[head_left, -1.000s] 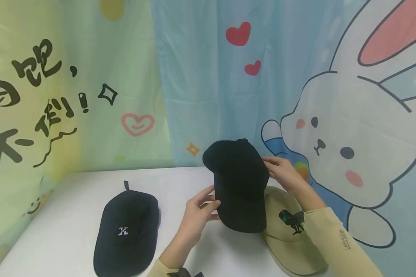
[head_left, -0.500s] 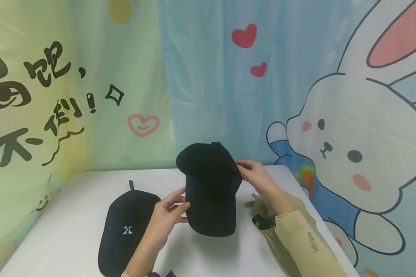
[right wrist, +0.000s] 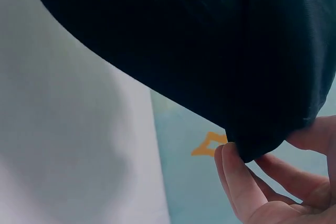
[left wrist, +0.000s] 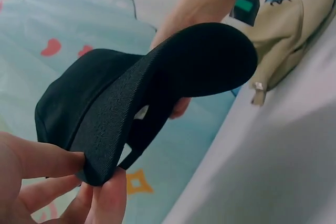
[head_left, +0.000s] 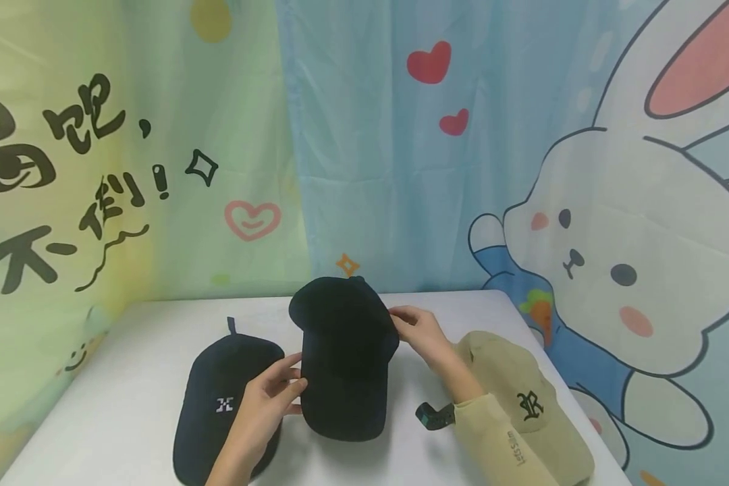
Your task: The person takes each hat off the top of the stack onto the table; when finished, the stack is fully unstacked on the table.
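Between both hands a black baseball cap (head_left: 346,364) is held up over the white table, its brim toward the viewer and its shadow below. My left hand (head_left: 266,395) pinches the brim's left edge; in the left wrist view the thumb and fingers (left wrist: 111,198) grip that edge. On the other side my right hand (head_left: 422,334) pinches the crown's lower rim, as the fingers (right wrist: 244,182) in the right wrist view show. A dark cap with a small white logo (head_left: 219,385) lies at the left, partly behind the left forearm. At the right lies a beige cap (head_left: 522,385) with a black letter.
The white table (head_left: 152,324) carries all the caps. A printed curtain (head_left: 352,169) hangs right behind its far edge. A small black device (head_left: 435,416) is on the right wrist, above the table.
Both hands have carried the black cap leftward and then lower, from beside the beige cap to between the two other caps. The beige cap's letter has come into view.
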The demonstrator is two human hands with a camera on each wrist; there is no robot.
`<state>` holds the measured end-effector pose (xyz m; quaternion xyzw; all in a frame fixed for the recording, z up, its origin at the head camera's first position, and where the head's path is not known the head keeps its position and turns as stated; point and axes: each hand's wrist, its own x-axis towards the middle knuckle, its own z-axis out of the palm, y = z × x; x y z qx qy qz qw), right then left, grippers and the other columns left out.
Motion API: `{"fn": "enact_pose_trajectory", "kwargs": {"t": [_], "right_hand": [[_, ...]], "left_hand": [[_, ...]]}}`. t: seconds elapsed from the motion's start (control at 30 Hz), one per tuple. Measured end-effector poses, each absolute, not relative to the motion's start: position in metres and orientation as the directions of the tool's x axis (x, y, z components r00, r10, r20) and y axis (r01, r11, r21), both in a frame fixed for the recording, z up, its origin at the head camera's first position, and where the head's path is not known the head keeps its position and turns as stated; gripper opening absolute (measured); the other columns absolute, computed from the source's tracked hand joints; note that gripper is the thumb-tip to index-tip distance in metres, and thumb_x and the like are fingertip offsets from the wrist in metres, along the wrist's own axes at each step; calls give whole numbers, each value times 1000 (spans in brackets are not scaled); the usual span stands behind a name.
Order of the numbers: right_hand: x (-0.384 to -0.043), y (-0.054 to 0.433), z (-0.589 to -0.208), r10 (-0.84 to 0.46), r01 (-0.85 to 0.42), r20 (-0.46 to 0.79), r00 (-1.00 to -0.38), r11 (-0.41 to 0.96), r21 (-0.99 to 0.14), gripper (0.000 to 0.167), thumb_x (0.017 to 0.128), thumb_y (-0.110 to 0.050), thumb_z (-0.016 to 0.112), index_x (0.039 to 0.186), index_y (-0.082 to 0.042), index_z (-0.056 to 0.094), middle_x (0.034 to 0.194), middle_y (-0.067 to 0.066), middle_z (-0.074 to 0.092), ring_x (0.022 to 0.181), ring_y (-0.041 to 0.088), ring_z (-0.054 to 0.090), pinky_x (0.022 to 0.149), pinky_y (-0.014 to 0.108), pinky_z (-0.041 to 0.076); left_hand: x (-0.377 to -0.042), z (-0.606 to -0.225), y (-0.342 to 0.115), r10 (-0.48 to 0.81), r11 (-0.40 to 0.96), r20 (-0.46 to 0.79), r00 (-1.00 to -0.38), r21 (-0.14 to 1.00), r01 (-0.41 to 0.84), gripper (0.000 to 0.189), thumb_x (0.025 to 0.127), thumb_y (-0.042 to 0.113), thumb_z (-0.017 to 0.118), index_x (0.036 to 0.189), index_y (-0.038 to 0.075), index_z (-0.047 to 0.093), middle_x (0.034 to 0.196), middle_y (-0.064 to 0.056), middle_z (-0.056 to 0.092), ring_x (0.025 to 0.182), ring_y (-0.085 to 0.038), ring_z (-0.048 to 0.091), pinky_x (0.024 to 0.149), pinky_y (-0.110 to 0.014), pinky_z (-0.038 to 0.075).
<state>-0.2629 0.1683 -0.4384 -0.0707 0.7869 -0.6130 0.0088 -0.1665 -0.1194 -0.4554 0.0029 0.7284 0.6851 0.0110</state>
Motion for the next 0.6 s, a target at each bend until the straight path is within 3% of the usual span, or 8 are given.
{"fn": "enact_pose_trajectory", "kwargs": {"t": [0.33,0.6], "right_hand": [[-255,142,-464,-63,-66,53,-997,232,-971,29,94,-18,69,117,0,68,112,10,68,103,26,66,89,37,55],[-247,131,-481,-27,-63,58,-998,224,-972,33,95,-22,68,119,0,67,112,11,67,98,25,66,87,39,55]], "left_hand": [[-166,-484,-142,-14,131,-88,-996,987,-90,46,93,9,68,138,9,57,115,-12,60,98,-24,64,69,-37,60],[-163,-493,-151,-22,172,-119,-993,978,-121,46,93,9,68,137,8,58,115,-13,61,101,-25,64,70,-36,60]]}}
